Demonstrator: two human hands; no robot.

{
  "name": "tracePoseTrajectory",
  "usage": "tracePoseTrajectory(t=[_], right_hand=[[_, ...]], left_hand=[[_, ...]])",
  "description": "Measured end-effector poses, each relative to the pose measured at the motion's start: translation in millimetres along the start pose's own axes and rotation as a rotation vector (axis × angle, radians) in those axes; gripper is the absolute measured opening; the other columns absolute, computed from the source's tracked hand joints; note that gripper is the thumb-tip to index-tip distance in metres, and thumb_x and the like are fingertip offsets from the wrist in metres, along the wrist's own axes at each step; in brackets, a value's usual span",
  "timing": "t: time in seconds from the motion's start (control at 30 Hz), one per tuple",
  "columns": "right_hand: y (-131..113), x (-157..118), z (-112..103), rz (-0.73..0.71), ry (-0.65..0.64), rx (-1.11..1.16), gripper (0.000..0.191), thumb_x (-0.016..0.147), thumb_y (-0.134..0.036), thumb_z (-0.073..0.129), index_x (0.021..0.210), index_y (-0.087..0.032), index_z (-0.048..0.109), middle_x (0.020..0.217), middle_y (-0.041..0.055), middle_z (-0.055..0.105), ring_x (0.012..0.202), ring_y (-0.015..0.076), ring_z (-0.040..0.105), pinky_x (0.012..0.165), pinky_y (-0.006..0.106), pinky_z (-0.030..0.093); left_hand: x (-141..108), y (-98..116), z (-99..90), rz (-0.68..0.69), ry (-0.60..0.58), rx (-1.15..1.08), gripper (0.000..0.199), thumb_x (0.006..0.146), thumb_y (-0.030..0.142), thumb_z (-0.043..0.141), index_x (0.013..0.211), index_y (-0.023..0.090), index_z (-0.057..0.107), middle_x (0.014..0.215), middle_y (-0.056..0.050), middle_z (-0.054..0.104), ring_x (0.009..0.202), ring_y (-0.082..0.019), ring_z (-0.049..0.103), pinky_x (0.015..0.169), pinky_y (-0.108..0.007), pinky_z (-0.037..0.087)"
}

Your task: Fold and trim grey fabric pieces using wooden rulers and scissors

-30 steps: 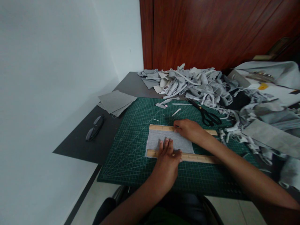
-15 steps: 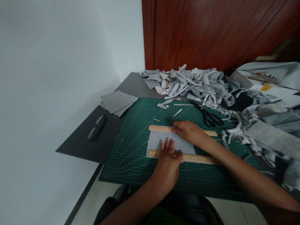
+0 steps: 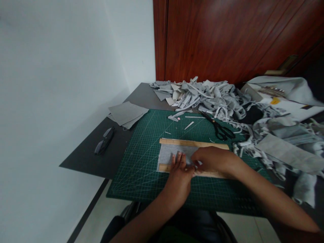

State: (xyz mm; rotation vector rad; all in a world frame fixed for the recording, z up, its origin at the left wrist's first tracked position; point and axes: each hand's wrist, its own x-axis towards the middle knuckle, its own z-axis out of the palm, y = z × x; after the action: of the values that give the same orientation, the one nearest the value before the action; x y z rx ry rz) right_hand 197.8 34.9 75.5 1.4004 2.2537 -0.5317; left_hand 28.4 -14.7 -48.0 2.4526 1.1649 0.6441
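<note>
A grey piece of fabric (image 3: 167,153) lies flat on the green cutting mat (image 3: 141,152). One wooden ruler (image 3: 174,142) runs along its far edge, and a second wooden ruler (image 3: 164,167) along its near edge. My left hand (image 3: 179,180) presses across the near ruler, fingers stretched out onto the fabric. Beside its thumb, my right hand (image 3: 215,160) is closed with curled, pinching fingertips down at the near ruler. Whatever those fingertips hold, if anything, is hidden. The right hand covers the fabric's right part.
Black scissors (image 3: 221,130) and thin offcuts (image 3: 189,125) lie beyond the far ruler. A heap of grey scraps (image 3: 202,94) spreads along the back and right. Grey fabric sheets (image 3: 126,114) and eyeglasses (image 3: 104,141) are at left, near the white wall (image 3: 76,84).
My right hand has left the far ruler and come toward me to the near one, beside my left thumb. My left hand stays pressed in place. The view has shifted slightly.
</note>
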Motion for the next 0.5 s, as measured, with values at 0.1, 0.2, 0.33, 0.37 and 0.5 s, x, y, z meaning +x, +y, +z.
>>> tracePoseTrajectory(t=[0.1, 0.2, 0.33, 0.37, 0.5], right_hand=[[-14, -2, 3, 0.023, 0.035, -0.056, 0.023, 0.093, -0.024, 0.061, 0.098, -0.014, 0.081, 0.101, 0.0180, 0.081, 0.094, 0.0340, 0.076, 0.065, 0.032, 0.039], [-17, -6, 14, 0.032, 0.066, -0.011, 0.021, 0.093, -0.022, 0.061, 0.099, -0.014, 0.080, 0.101, 0.0172, 0.081, 0.095, 0.0326, 0.076, 0.067, 0.031, 0.040], [-13, -12, 45, 0.105, 0.225, 0.146, 0.023, 0.098, -0.018, 0.053, 0.101, -0.016, 0.076, 0.101, 0.0132, 0.080, 0.096, 0.0273, 0.074, 0.071, 0.030, 0.041], [-13, -14, 54, 0.122, 0.264, 0.200, 0.023, 0.099, -0.017, 0.051, 0.101, -0.016, 0.075, 0.100, 0.0123, 0.079, 0.095, 0.0259, 0.074, 0.073, 0.030, 0.042], [-10, -15, 84, 0.106, 0.391, 0.386, 0.024, 0.099, -0.012, 0.047, 0.102, -0.017, 0.070, 0.102, 0.0102, 0.078, 0.098, 0.0227, 0.071, 0.081, 0.029, 0.044]], left_hand=[[-1, 0, -0.9, -0.009, -0.023, 0.010, 0.033, 0.100, 0.014, 0.055, 0.125, 0.023, 0.073, 0.160, -0.017, 0.048, 0.156, -0.037, 0.032, 0.127, -0.067, 0.023], [-1, -1, -0.4, -0.020, -0.035, 0.023, 0.031, 0.100, 0.013, 0.054, 0.123, 0.020, 0.074, 0.161, -0.018, 0.047, 0.156, -0.037, 0.032, 0.128, -0.066, 0.023], [1, 0, -1.9, -0.023, -0.047, 0.025, 0.031, 0.100, 0.013, 0.055, 0.123, 0.020, 0.075, 0.162, -0.020, 0.044, 0.157, -0.038, 0.030, 0.128, -0.066, 0.022], [1, 1, -3.2, -0.024, -0.055, 0.026, 0.030, 0.100, 0.013, 0.055, 0.122, 0.020, 0.075, 0.161, -0.021, 0.044, 0.157, -0.038, 0.030, 0.128, -0.066, 0.022], [3, 3, -9.6, -0.034, -0.067, 0.032, 0.028, 0.100, 0.012, 0.057, 0.121, 0.019, 0.075, 0.161, -0.020, 0.046, 0.157, -0.038, 0.030, 0.128, -0.067, 0.023]])
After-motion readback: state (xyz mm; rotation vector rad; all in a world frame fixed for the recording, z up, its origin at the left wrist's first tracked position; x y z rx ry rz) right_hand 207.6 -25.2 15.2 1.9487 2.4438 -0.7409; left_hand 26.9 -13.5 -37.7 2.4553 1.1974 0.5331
